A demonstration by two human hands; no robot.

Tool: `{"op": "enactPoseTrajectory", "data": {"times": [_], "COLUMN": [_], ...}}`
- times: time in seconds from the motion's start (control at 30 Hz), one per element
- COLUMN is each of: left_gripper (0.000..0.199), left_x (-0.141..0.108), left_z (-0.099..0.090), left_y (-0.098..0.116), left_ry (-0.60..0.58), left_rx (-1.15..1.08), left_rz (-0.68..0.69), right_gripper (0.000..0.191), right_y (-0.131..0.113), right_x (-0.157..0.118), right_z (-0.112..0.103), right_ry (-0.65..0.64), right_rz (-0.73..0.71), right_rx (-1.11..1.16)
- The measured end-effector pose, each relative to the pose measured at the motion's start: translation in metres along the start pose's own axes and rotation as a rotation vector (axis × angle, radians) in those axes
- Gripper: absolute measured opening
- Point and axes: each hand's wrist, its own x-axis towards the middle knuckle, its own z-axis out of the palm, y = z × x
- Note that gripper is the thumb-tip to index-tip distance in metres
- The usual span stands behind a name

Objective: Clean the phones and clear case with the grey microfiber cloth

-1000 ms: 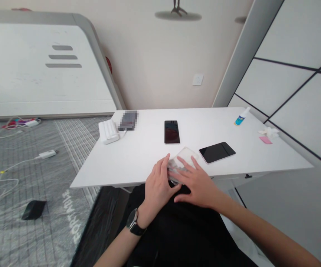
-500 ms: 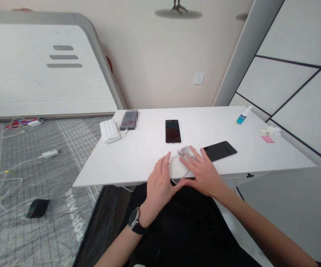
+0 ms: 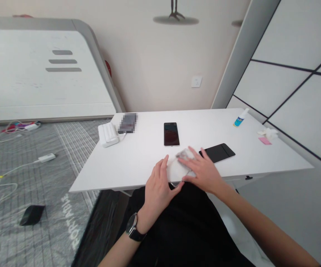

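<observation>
At the front edge of the table, between my hands, is a pale flat piece (image 3: 174,171) that looks like a clear phone case; its outline is hard to make out. My left hand (image 3: 159,181) holds its left side, fingers on the far part and thumb at the near edge. My right hand (image 3: 200,170) presses a crumpled whitish-grey wipe (image 3: 184,154) on its far right part, fingers blurred. Just right of that hand lies a dark phone (image 3: 220,152), screen up. Another dark phone (image 3: 171,134) lies farther back.
A white case-like block (image 3: 108,134) and a blurred-out dark item (image 3: 128,123) sit at the back left of the white table (image 3: 107,170). At the right are a small spray bottle (image 3: 241,118), crumpled tissue (image 3: 268,133) and a pink slip (image 3: 265,141). A cable with charger (image 3: 46,158) lies on the floor.
The view has shifted slightly, moving the scene a little down and left. My right fingers and the wipe have moved slightly over the pale piece; my left hand keeps its hold.
</observation>
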Motion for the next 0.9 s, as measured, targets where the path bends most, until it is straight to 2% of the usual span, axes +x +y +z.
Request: {"op": "enactPoseTrajectory", "data": {"times": [0.07, 0.17, 0.23, 0.3, 0.37, 0.47, 0.53, 0.6, 0.67, 0.77, 0.83, 0.9], "left_gripper": [0.099, 0.101, 0.1, 0.098, 0.097, 0.1, 0.101, 0.099, 0.098, 0.102, 0.103, 0.102], "left_x": [0.0, 0.0, -0.001, 0.0, 0.0, 0.0, 0.0, 0.0, 0.0, -0.001, -0.001, 0.0], "left_z": [0.0, 0.001, 0.001, 0.002, 0.002, 0.001, 0.001, 0.001, 0.001, 0.001, 0.001, 0.001], "left_y": [0.0, -0.001, -0.001, -0.001, -0.001, -0.001, -0.001, -0.002, -0.002, -0.001, -0.001, -0.001], "left_ry": [-0.001, -0.017, -0.009, 0.01, 0.012, -0.016, -0.009, 0.015, 0.02, -0.013, -0.005, 0.026], "left_rx": [0.005, 0.007, 0.009, 0.01, 0.007, -0.002, -0.01, -0.015, -0.014, -0.01, -0.007, -0.011], "left_rz": [0.001, -0.003, 0.001, 0.008, 0.009, 0.001, 0.002, 0.01, 0.012, 0.003, 0.003, 0.014], "right_gripper": [0.079, 0.095, 0.092, 0.081, 0.082, 0.095, 0.085, 0.069, 0.069, 0.081, 0.067, 0.047], "right_y": [0.0, -0.006, -0.009, -0.008, -0.008, -0.01, -0.01, -0.008, -0.008, -0.006, 0.003, 0.014], "right_x": [0.0, -0.002, -0.002, -0.001, 0.001, 0.002, 0.002, 0.004, 0.003, -0.001, -0.001, 0.001], "right_z": [-0.001, 0.001, 0.002, 0.002, 0.002, 0.004, 0.004, 0.003, 0.001, -0.004, -0.009, -0.012], "right_ry": [0.033, -0.038, -0.059, -0.012, 0.033, -0.031, -0.047, 0.002, 0.036, -0.04, -0.065, -0.011], "right_rz": [0.089, -0.089, -0.126, -0.001, 0.075, -0.11, -0.142, -0.022, 0.025, -0.177, -0.235, -0.136], "right_rx": [-0.035, 0.064, 0.095, 0.039, -0.007, 0.067, 0.083, 0.026, 0.007, 0.122, 0.147, 0.065]}}
